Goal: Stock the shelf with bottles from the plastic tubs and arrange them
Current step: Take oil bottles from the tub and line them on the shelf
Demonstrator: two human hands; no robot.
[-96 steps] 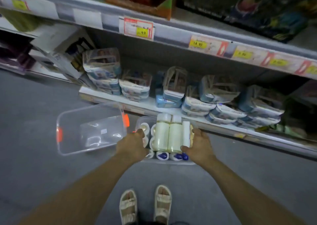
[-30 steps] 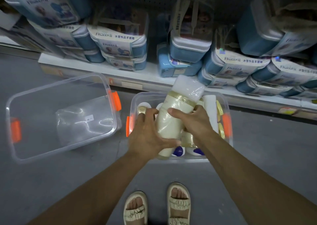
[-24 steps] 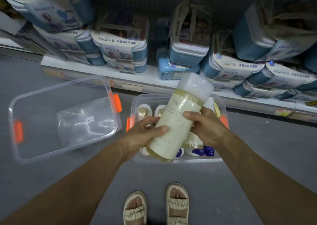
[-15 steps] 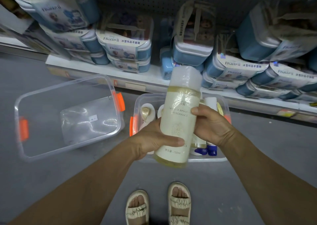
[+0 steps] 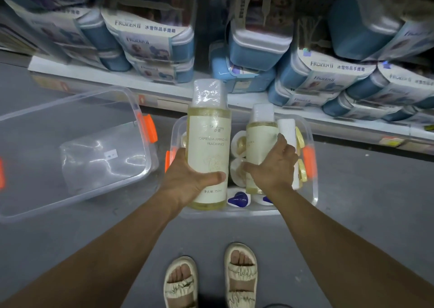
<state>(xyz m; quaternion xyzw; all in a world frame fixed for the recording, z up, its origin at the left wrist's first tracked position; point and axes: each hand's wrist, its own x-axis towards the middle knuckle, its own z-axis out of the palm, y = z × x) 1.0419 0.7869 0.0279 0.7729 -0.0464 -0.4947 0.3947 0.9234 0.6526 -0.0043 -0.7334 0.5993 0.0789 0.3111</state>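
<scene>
Bottles [image 5: 209, 143] gripped one per hand, left [image 5: 187, 181] and right [image 5: 272, 166]; I'd lift straight clear of the tub's [image 5: 312, 190] rim before shelving.

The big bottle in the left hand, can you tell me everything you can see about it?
The big bottle is a tall clear plastic cylinder of pale yellow liquid with a cream label reading "CAMELLIA AMINO... FRAGRANCE" and "750ml". Its top is a whitish cap under shiny shrink wrap. It stands roughly upright in the air above the bottle tub. The left hand grips its lower half, thumb across the label. Nothing else touches it.
</scene>
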